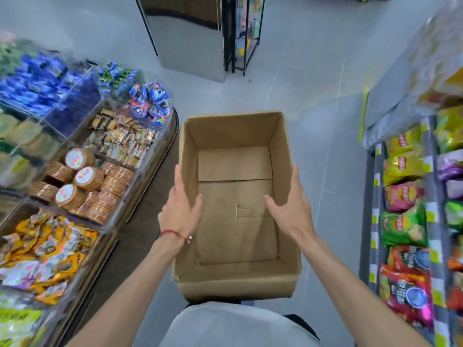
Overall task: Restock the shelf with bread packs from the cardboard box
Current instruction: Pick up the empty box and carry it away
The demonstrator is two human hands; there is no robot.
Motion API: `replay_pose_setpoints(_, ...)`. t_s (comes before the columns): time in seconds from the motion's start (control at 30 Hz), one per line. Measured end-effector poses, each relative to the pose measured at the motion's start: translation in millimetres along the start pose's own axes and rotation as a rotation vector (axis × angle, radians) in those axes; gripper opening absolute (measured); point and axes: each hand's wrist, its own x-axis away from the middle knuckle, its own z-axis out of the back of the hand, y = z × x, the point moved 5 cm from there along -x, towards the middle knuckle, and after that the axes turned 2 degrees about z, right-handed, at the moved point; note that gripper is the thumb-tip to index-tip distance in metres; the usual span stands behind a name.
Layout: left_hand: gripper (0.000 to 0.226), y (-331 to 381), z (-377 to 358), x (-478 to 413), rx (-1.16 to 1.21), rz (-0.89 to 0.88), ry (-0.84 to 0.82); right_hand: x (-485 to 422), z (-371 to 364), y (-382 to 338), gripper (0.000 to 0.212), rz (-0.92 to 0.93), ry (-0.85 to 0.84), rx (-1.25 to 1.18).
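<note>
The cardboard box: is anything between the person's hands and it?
Nothing visible. The left hand is on the left wall of the cardboard box and the right hand on the right wall, thumbs inside. The box looks empty; no bread packs show in it.

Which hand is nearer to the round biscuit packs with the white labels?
Left. The left hand grips the cardboard box wall facing the round biscuit packs; the right hand holds the opposite wall, farther away.
</note>
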Motion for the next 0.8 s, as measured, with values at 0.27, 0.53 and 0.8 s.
replay_pose_setpoints(0.27, 0.095, 67.6, -17.7, -186.5, 0.029, 0.013, -0.019, -199.1, 8.6, -52.3, 0.104, -0.015, -0.015, 0.055)
replay_pose_setpoints(0.53, 0.091, 128.8, -4.5, -350.2, 0.016, 0.050, 0.039, -372.1, 6.7, -119.1, 0.103, 0.043, -0.063, 0.043)
replay_pose_setpoints(0.8, 0.093, 160.0, -8.7, -520.5, 0.022, 0.193, 0.071, -581.8, -20.1, -185.8, 0.099, 0.133, -0.184, 0.034)
